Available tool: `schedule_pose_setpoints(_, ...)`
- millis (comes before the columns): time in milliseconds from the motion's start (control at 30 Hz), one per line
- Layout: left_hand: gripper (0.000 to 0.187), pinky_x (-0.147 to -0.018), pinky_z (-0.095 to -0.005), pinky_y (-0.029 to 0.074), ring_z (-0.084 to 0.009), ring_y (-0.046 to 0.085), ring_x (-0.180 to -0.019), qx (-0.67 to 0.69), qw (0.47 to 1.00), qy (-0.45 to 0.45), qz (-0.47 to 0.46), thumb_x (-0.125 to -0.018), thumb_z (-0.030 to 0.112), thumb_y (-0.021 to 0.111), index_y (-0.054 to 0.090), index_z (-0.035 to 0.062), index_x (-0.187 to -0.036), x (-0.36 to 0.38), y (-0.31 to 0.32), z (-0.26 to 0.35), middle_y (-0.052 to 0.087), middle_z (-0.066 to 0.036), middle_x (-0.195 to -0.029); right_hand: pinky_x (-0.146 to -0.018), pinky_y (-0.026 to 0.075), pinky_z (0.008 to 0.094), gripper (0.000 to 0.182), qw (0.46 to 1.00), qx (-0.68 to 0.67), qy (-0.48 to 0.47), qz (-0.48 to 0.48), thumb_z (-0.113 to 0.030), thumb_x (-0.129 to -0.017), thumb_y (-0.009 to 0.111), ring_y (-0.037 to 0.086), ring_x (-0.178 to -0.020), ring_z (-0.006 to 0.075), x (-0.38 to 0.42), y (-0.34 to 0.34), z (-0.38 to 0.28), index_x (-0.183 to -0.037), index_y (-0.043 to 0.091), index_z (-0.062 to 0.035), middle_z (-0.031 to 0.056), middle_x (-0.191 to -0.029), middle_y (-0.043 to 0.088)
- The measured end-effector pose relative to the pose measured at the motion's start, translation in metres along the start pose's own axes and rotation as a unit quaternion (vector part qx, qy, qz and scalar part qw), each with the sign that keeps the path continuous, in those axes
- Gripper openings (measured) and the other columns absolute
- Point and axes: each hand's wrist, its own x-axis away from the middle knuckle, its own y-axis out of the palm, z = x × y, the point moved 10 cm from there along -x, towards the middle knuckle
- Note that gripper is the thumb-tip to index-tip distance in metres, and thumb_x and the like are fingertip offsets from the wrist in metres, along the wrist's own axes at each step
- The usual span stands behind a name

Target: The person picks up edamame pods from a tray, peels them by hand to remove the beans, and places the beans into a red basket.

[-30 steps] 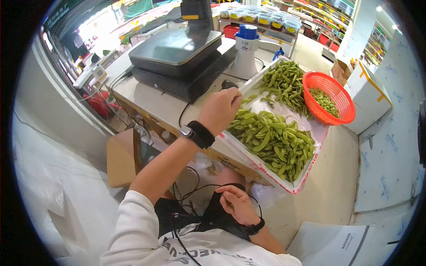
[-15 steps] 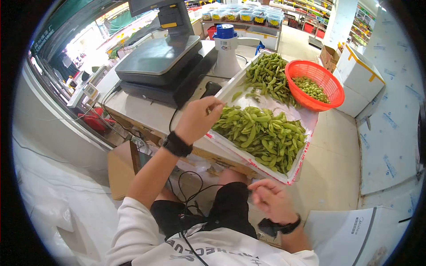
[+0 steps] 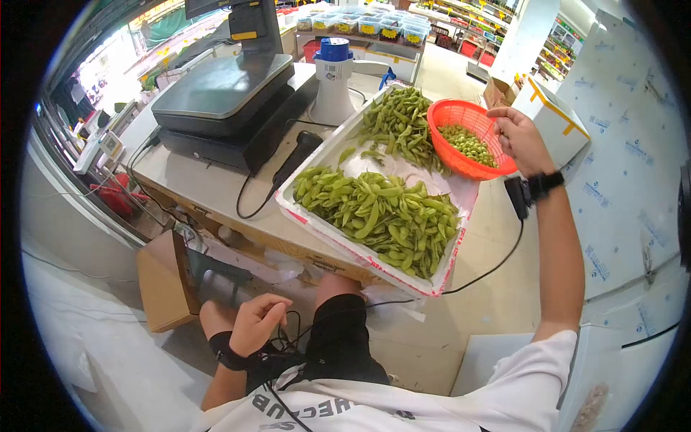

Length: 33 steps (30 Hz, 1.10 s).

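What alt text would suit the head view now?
A person's right hand is at the rim of a red basket of shelled beans, by a tray holding two heaps of green pods. The left hand is by the left knee; a scale and megaphone stand on the table.

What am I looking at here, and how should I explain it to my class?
There is no robot, just a person working bare-handed. Every picture comes from one camera on the person's head, looking forward and down. On the table stand a dark weighing scale and a white tray with piles of green pods. A red basket of shelled beans sits at the tray's right side. The right hand is at the basket's rim; I cannot tell whether it holds anything. The left hand, above the lap, shows nothing held.
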Motion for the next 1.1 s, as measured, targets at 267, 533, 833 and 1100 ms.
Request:
schedule_pose_setpoints(267, 0.021, -0.049, -0.0182, 0.032, -0.0029, 0.046, -0.056, 0.048, 0.996, 0.006, 0.072, -0.096, 0.017, 0.056, 0.066, -0.0008, -0.1, 0.026, -0.02, -0.018, 0.062, 0.0, -0.07, -0.111, 0.026, 0.0389, 0.08, 0.99, 0.097, 0.099, -0.003, -0.062, -0.092, 0.045, 0.041, -0.13, 0.0269, -0.087, -0.014, 0.097, -0.136, 0.044, 0.0054, 0.0215, -0.135, 0.049)
schedule_pose_setpoints(533, 0.018, -0.054, -0.0193, 0.039, -0.0053, 0.052, -0.06, 0.066, 0.995, 0.001, 0.081, -0.095, 0.013, 0.056, 0.066, -0.0018, -0.1, 0.028, -0.027, -0.032, 0.063, -0.002, -0.071, -0.088, 0.049, 0.0333, 0.038, 0.934, 0.308, -0.153, -0.095, -0.026, -0.087, 0.063, 0.063, -0.101, 0.0224, -0.041, 0.086, -0.014, -0.113, 0.06, 0.0018, 0.0137, -0.11, 0.065)
schedule_pose_setpoints(833, 0.017, -0.06, -0.0208, 0.043, -0.008, 0.056, -0.066, 0.088, 0.992, -0.006, 0.088, -0.094, 0.008, 0.055, 0.065, -0.0032, -0.1, 0.038, -0.024, -0.036, 0.063, -0.003, -0.073, -0.085, 0.048, 0.0412, 0.022, 0.739, 0.485, -0.308, -0.352, -0.014, -0.077, 0.065, 0.06, -0.094, 0.0345, -0.035, 0.265, 0.028, -0.097, 0.066, -0.005, 0.0132, -0.095, 0.063)
schedule_pose_setpoints(1100, 0.017, -0.06, -0.0213, 0.044, -0.0085, 0.056, -0.065, 0.063, 0.985, -0.027, 0.159, -0.094, 0.008, 0.054, 0.065, -0.0033, -0.099, 0.064, -0.044, -0.048, 0.062, -0.003, -0.071, -0.096, 0.045, 0.0418, 0.035, 0.727, 0.471, -0.341, -0.366, -0.011, -0.079, 0.064, 0.055, -0.108, 0.0342, -0.063, 0.309, 0.074, -0.113, 0.061, -0.0048, 0.0173, -0.114, 0.058)
